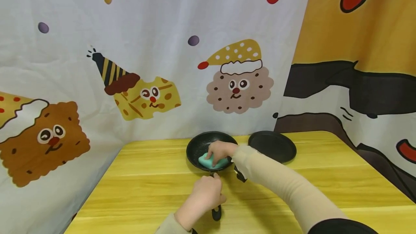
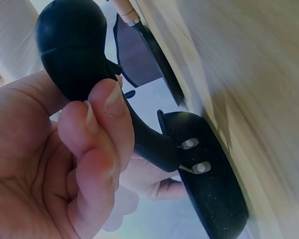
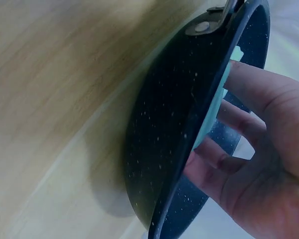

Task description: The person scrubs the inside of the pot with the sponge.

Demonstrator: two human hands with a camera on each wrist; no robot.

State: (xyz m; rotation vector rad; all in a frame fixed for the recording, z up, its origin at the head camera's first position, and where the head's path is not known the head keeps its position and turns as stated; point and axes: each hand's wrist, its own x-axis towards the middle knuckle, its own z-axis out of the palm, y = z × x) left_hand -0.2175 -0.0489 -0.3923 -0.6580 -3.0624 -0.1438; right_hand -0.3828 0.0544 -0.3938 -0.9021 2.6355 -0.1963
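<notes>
A black speckled frying pan [image 1: 196, 146] is at the table's far side, its handle [image 1: 216, 215] pointing toward me. My left hand [image 1: 207, 192] grips that handle; in the left wrist view the fingers [image 2: 97, 164] curl around its black grip. Inside the pan, my right hand [image 1: 221, 150] holds a mint-green cloth [image 1: 204, 161] against the inner surface. The right wrist view shows thumb and fingers [image 3: 244, 122] spread over the cloth [image 3: 209, 119], partly hidden behind the pan's rim.
A flat black round pan [image 1: 272, 146] lies right of the frying pan, partly behind my right forearm; the left wrist view shows a wooden handle [image 2: 123, 9] on it. A printed curtain [image 1: 162, 28] hangs behind the yellow wood-grain table [image 1: 146, 183].
</notes>
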